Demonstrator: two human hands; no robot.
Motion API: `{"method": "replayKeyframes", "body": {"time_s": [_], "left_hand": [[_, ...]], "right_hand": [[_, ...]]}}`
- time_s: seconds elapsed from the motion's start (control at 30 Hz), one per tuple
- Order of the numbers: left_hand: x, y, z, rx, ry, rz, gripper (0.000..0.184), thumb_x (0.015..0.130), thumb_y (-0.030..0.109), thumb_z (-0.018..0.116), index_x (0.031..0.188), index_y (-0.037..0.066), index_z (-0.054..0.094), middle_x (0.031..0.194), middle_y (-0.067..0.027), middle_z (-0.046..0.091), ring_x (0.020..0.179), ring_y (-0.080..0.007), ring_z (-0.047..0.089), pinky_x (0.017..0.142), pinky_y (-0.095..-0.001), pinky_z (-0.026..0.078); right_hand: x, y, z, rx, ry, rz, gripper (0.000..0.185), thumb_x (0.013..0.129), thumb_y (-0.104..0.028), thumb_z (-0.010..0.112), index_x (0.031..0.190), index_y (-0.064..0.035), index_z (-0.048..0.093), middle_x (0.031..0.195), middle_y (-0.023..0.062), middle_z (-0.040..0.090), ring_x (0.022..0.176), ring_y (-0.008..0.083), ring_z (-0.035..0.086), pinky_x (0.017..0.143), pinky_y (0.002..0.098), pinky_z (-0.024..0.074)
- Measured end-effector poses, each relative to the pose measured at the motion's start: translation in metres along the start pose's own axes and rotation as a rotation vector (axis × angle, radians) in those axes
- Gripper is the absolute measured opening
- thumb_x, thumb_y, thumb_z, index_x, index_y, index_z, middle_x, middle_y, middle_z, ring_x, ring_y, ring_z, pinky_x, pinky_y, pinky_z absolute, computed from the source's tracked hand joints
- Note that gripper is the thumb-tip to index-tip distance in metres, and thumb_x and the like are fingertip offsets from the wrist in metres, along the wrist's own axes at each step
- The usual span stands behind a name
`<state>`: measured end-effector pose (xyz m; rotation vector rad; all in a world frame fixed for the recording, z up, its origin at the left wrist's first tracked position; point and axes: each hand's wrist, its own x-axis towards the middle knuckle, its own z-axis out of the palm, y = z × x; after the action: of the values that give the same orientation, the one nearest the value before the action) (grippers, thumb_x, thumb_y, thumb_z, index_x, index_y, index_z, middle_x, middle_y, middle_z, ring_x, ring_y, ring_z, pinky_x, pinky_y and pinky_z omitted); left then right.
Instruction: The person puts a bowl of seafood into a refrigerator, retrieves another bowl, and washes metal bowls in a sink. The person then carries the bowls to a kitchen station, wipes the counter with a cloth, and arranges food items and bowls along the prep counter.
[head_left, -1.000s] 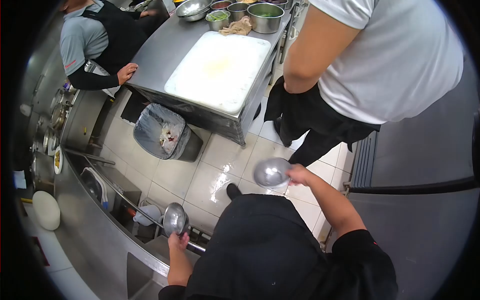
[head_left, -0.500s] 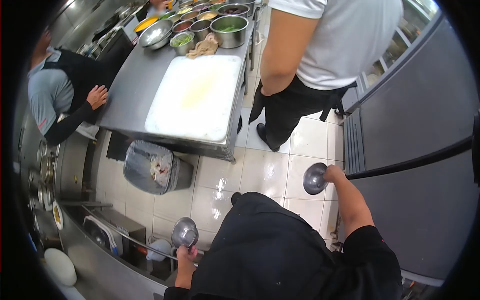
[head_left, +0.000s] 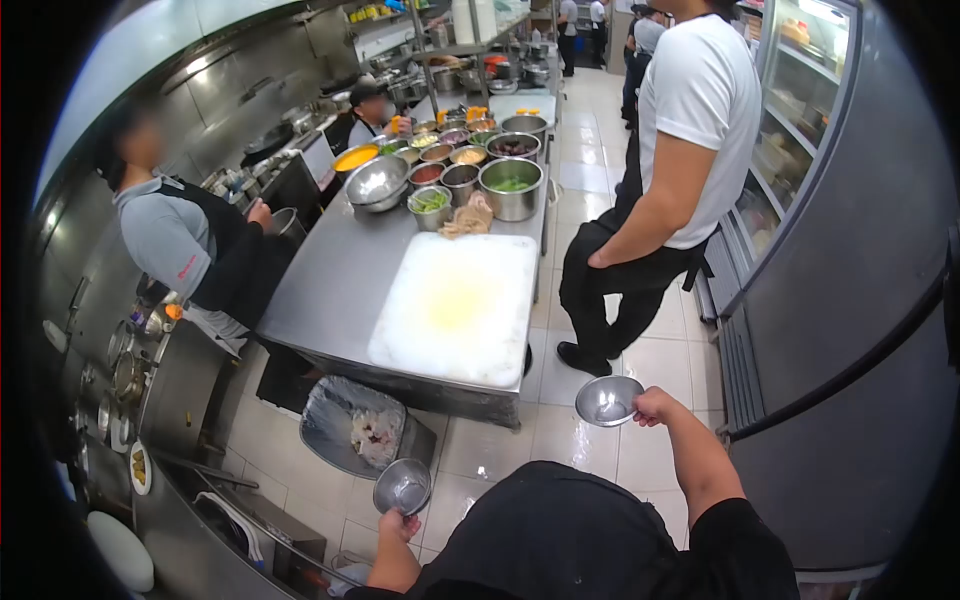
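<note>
My left hand (head_left: 400, 525) is closed on the rim of a small steel bowl (head_left: 403, 488), held at the lower middle of the view, in front of a lined trash bin (head_left: 340, 445). Out to the right, my right hand (head_left: 655, 406) grips the edge of a second steel bowl (head_left: 606, 402) over the tiled floor. Both bowls look shiny inside, with no food visible in them. Beyond them a white cutting board (head_left: 410, 340) lies on the near end of a steel table (head_left: 318, 290).
Metal pots of cut ingredients, including a large pot of greens (head_left: 512, 190), crowd the table behind a tan cloth (head_left: 468, 216). A person in white (head_left: 700, 120) stands at right beside a steel refrigerator (head_left: 850, 250); another in grey (head_left: 170, 235) stands at left.
The view has tilted up, showing more of the kitchen. Both bowls are still held, and the right one now faces more upward. The person at left has lifted a hand from the table.
</note>
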<state>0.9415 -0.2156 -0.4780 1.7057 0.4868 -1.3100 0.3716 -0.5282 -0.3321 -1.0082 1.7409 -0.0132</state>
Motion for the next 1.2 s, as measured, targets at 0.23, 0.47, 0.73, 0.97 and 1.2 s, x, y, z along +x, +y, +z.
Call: {"method": "replayKeyframes", "body": {"time_s": [0.23, 0.47, 0.73, 0.97, 1.2], "left_hand": [[0.016, -0.022, -0.045, -0.109, 0.140, 0.045, 0.027, 0.090, 0.011, 0.046, 0.115, 0.002, 0.053, 0.093, -0.0150, 0.058, 0.077, -0.0297, 0.062, 0.071, -0.0487, 0.054], [0.000, -0.012, -0.046, -0.411, 0.177, 0.237, 0.036, 0.088, 0.010, 0.048, 0.123, 0.004, 0.047, 0.098, -0.0164, 0.061, 0.073, -0.0288, 0.063, 0.064, -0.0432, 0.053], [-0.103, 0.104, 0.054, -0.370, -0.042, 0.650, 0.039, 0.084, 0.008, 0.050, 0.124, 0.008, 0.048, 0.098, -0.0134, 0.064, 0.073, -0.0250, 0.065, 0.060, -0.0363, 0.054], [-0.193, 0.180, 0.167, -0.186, -0.195, 0.766, 0.035, 0.086, 0.006, 0.050, 0.122, 0.002, 0.049, 0.098, -0.0141, 0.065, 0.071, -0.0247, 0.066, 0.054, -0.0346, 0.057], [-0.213, 0.203, 0.278, -0.173, -0.341, 0.795, 0.030, 0.088, 0.008, 0.052, 0.117, 0.004, 0.045, 0.093, -0.0153, 0.064, 0.068, -0.0246, 0.065, 0.049, -0.0350, 0.054]], "right_hand": [[0.009, 0.001, -0.026, 0.208, 0.183, -0.132, 0.022, 0.087, -0.018, 0.056, 0.091, 0.0034, 0.060, 0.070, 0.0122, 0.061, 0.055, 0.0220, 0.062, 0.052, 0.0359, 0.0554], [0.028, 0.067, -0.068, 0.374, 0.203, 0.059, 0.014, 0.085, -0.009, 0.056, 0.093, 0.0009, 0.058, 0.069, 0.0123, 0.057, 0.054, 0.0249, 0.060, 0.046, 0.0389, 0.0536], [0.054, 0.094, -0.107, 0.542, 0.380, 0.049, 0.021, 0.088, -0.014, 0.048, 0.093, 0.0024, 0.060, 0.073, 0.0161, 0.062, 0.051, 0.0277, 0.060, 0.038, 0.0407, 0.0473], [0.082, 0.090, -0.140, 0.742, 0.272, 0.126, 0.012, 0.088, -0.017, 0.049, 0.081, -0.0089, 0.054, 0.061, 0.0053, 0.046, 0.045, 0.0172, 0.043, 0.040, 0.0332, 0.0351], [0.117, 0.110, -0.198, 0.914, 0.207, 0.155, 0.004, 0.085, -0.012, 0.051, 0.081, -0.0099, 0.052, 0.061, 0.0041, 0.044, 0.048, 0.0166, 0.042, 0.044, 0.0340, 0.0363]]}}
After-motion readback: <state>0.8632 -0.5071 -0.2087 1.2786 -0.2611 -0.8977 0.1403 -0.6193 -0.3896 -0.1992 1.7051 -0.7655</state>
